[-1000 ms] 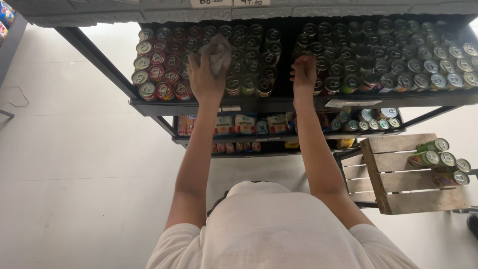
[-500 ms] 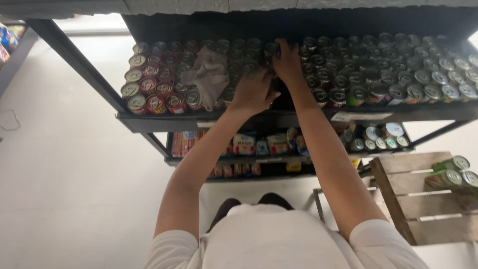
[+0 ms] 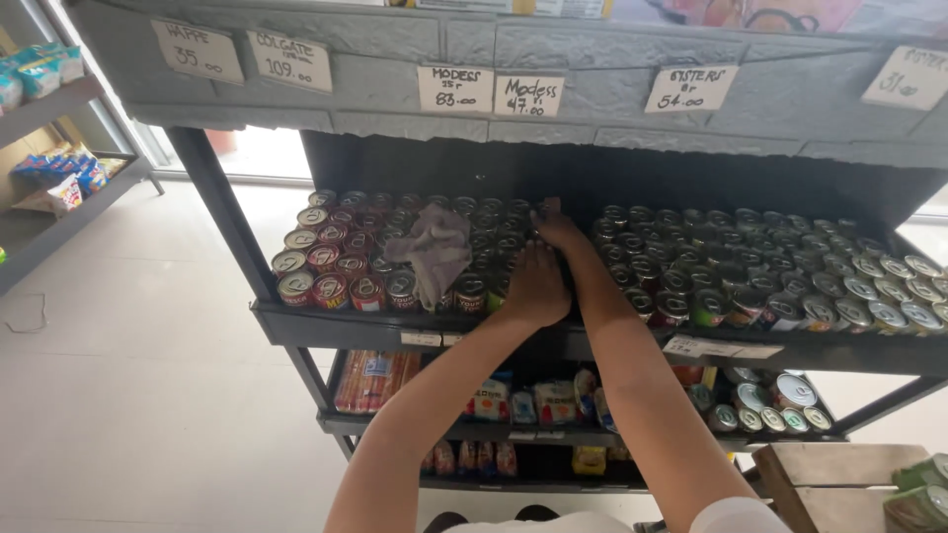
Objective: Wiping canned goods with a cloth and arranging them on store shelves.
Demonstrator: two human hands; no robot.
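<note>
We see a dark metal shelf (image 3: 326, 331) packed with rows of cans (image 3: 770, 276). Grey cloth (image 3: 434, 252) lies on the left cans. Left hand (image 3: 536, 286) rests flat, fingers together, on cans mid-shelf; right hand (image 3: 565, 232) reaches behind it, finger state unclear.

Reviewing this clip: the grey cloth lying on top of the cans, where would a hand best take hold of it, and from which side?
Probably the bunched upper middle of the grey cloth, pinched from above and in front. It lies crumpled over the can tops with raised folds, its lower end drooping toward the shelf edge. The left hand is nearest, just to its right.
</note>
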